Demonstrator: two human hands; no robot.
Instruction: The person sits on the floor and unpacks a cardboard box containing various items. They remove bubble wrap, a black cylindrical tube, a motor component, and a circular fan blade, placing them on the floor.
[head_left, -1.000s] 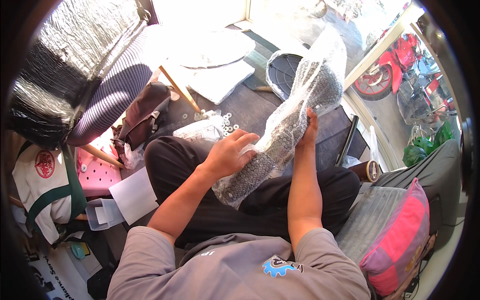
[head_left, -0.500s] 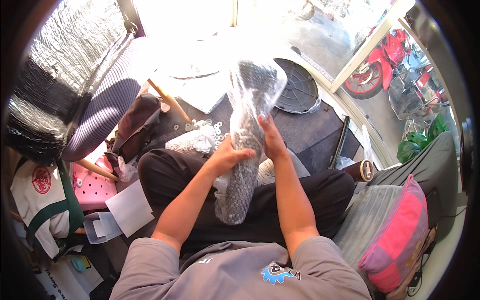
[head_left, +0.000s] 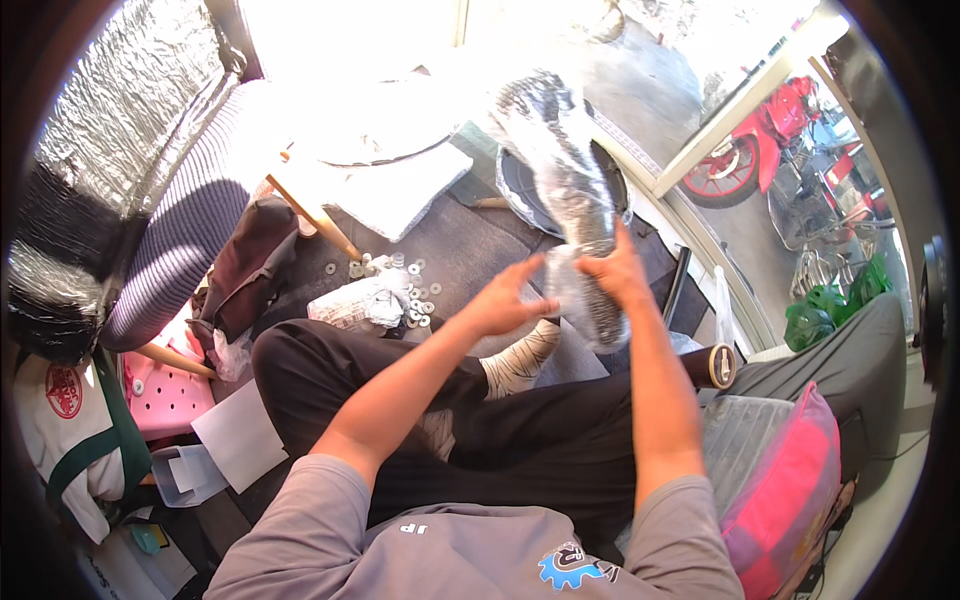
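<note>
A long bundle in clear bubble wrap [head_left: 577, 190] tilts up and away from me, its near end above my folded legs. My right hand [head_left: 618, 272] grips its lower part from the right side, thumb across the wrap. What lies inside the wrap is hard to make out; it looks dark grey. Just left of the bundle, my left hand [head_left: 508, 298] is off it, fingers and thumb spread with nothing in them. Behind the bundle, a round black ribbed disc [head_left: 518, 190] rests on the floor, partly covered by it.
White rings [head_left: 420, 302] lie scattered by a crumpled plastic bag [head_left: 355, 300] on the dark floor. A white slab [head_left: 400, 200] lies beyond. To the left are a wooden leg [head_left: 315, 220] and purple ribbed cushion [head_left: 185, 225]; at right, a tube [head_left: 715, 367] and pink cushion [head_left: 785, 490].
The bundle has moved right and away from me, held by my right hand. My left hand has let go of it and opened.
</note>
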